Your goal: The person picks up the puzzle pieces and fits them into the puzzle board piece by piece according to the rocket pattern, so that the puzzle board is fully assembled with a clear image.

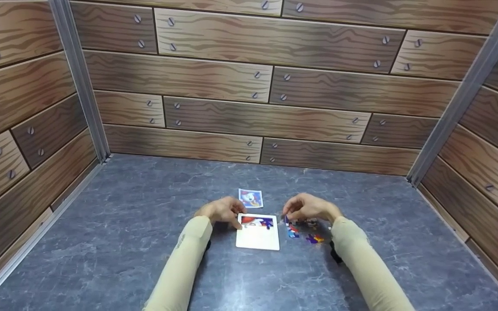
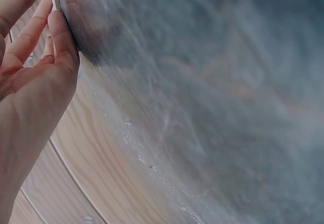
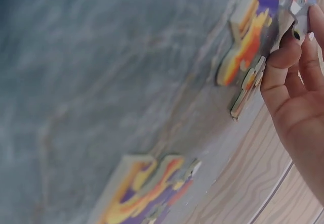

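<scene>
My left hand (image 1: 223, 211) rests at the upper left corner of a white puzzle tray (image 1: 257, 239), its thumb and fingers touching the tray's edge. In the left wrist view the fingers (image 2: 62, 34) are loosely bent against that edge. Several fitted pieces form a red, white and purple picture (image 1: 258, 222) along the tray's far part; its near part shows bare white. To the right of the tray, my right hand (image 1: 309, 207) pinches a jigsaw piece (image 3: 297, 26) between thumb and fingers, above loose pieces lying on the table.
Loose jigsaw pieces (image 1: 293, 231) lie beneath and in front of the right hand, with an orange and purple one (image 1: 315, 238) nearer. Behind the tray lies a small picture card (image 1: 250, 198). Wood-patterned walls (image 1: 214, 108) enclose the grey table (image 1: 145, 255).
</scene>
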{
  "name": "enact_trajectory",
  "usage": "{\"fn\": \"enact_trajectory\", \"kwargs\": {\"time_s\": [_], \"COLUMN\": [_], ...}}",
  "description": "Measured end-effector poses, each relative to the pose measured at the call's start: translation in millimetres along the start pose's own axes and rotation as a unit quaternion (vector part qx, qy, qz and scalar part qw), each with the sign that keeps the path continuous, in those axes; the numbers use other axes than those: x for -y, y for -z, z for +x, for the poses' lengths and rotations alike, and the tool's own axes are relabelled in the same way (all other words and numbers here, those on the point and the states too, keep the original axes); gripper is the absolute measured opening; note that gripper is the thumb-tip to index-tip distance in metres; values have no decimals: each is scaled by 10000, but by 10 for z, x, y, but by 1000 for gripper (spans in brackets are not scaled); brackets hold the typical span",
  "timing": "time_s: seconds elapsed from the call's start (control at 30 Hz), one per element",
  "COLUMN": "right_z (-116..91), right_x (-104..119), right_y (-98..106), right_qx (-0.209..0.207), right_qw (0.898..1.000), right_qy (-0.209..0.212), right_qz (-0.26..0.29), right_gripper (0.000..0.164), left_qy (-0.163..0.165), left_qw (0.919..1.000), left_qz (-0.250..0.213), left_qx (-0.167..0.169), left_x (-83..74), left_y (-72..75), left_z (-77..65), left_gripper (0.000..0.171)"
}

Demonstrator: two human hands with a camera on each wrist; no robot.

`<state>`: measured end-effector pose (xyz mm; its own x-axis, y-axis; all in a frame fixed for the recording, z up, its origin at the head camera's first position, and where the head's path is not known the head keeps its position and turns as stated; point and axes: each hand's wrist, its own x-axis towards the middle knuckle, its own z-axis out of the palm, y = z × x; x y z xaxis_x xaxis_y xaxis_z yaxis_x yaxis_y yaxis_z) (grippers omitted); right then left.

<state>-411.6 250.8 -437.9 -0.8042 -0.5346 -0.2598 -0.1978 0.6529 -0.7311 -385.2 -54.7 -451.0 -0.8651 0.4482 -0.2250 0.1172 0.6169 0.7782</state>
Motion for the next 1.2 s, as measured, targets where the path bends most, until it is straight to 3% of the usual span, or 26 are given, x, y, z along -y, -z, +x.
{"fn": "enact_trajectory", "kwargs": {"time_s": [0.33, 0.7, 0.83, 1.2], "right_z": [-68, -37, -24, -1], "right_x": [77, 311, 361, 436], "right_y": [-21, -254, -364, -602], "right_qx": [-438, -409, -367, -439], "right_qw": [9986, 9953, 9938, 9929], "right_qy": [291, 870, 1051, 979], "right_qz": [78, -104, 75, 507], "right_gripper": [23, 14, 14, 18], "left_qy": [72, 134, 108, 40], "left_qw": [9999, 9999, 9999, 9999], "left_qz": [-74, -80, -112, -7], "left_qx": [36, 29, 39, 104], "left_x": [-18, 9, -2, 3], "left_y": [-19, 7, 20, 2], "left_z": [1, -20, -19, -5], "left_gripper": [44, 45, 46, 47]}}
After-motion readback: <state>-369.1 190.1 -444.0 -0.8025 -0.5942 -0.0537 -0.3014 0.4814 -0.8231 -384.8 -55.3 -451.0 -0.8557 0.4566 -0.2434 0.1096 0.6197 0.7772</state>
